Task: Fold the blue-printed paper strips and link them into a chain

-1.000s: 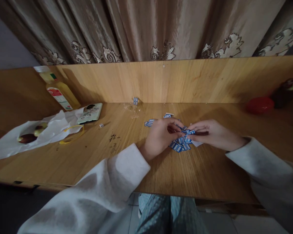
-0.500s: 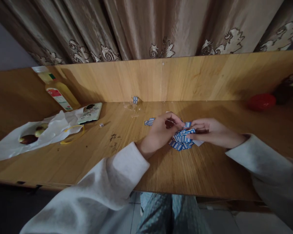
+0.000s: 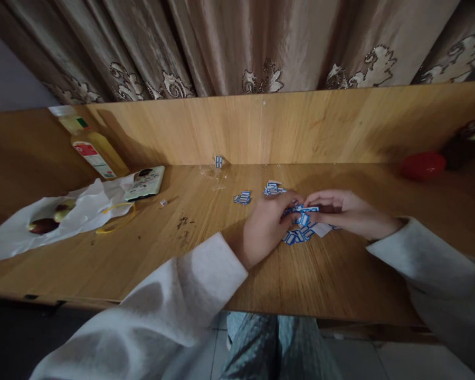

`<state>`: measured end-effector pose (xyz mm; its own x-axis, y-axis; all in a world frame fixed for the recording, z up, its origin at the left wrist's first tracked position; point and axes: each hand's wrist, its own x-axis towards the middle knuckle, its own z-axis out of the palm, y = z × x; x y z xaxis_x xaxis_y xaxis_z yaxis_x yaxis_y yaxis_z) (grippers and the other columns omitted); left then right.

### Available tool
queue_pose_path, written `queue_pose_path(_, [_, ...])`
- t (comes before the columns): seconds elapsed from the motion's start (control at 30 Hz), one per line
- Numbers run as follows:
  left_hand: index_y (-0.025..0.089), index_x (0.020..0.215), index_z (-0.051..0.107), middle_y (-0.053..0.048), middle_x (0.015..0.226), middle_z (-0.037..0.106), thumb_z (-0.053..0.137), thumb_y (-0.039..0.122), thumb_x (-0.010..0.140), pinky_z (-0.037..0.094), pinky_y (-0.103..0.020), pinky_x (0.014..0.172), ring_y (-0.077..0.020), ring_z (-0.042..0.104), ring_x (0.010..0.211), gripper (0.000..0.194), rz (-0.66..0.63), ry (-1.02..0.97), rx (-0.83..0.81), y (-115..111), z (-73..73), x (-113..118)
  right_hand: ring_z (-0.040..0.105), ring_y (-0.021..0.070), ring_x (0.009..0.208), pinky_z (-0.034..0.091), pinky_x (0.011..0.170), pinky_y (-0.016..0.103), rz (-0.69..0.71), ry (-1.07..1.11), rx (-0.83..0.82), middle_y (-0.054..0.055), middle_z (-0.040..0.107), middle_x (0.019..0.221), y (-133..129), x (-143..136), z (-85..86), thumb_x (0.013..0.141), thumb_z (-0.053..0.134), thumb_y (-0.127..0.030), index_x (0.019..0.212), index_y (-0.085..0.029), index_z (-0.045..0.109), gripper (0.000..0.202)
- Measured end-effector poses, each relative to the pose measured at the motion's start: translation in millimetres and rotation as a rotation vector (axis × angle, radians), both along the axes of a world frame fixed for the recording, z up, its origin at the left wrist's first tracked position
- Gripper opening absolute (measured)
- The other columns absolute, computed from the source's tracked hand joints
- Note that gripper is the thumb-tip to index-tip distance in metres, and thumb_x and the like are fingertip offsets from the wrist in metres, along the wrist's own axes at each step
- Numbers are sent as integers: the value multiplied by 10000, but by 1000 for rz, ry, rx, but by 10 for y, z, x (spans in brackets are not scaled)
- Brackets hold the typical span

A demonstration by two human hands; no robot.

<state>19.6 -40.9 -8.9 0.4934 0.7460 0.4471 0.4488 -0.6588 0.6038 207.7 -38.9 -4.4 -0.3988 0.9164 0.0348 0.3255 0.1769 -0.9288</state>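
Several small blue-bordered white cards [image 3: 296, 236] lie in a loose pile on the wooden table. My left hand [image 3: 267, 224] is bent over the pile's left side, its fingers and thumb closed around small cards whose edges are partly hidden. Facing it, my right hand [image 3: 340, 210] pinches a blue-bordered card [image 3: 309, 209] between thumb and fingers, just above the pile. A plain white piece [image 3: 321, 229] sticks out below my right fingers. Behind my left hand lies a second heap of cards [image 3: 272, 188], and a smaller group of cards [image 3: 243, 198] is to its left.
One blue-bordered card [image 3: 219, 162] stands near the back board, beside clear plastic scraps [image 3: 214, 173]. On the left are a yellow bottle [image 3: 97, 150], a flat pale box [image 3: 146, 182], fruit on a white bag [image 3: 8, 237] and a small die-like cube [image 3: 163, 203]. A red object [image 3: 423, 165] sits far right.
My left hand has shifted right and lower over the pile, uncovering the heap behind it. My right hand stays nearly in place, still pinching a card.
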Motion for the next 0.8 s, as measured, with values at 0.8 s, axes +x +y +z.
queue_pose_path(0.8, [106,850,617,-63,818,659,604,98,746,494,-240,664,-124,615,729,105,-49,-364,-348,35,-37,31,643,143,745,506,670,279,-38,68,39,-5,702,842,-63,32,-9,678,706,-351,834,-248,658,193])
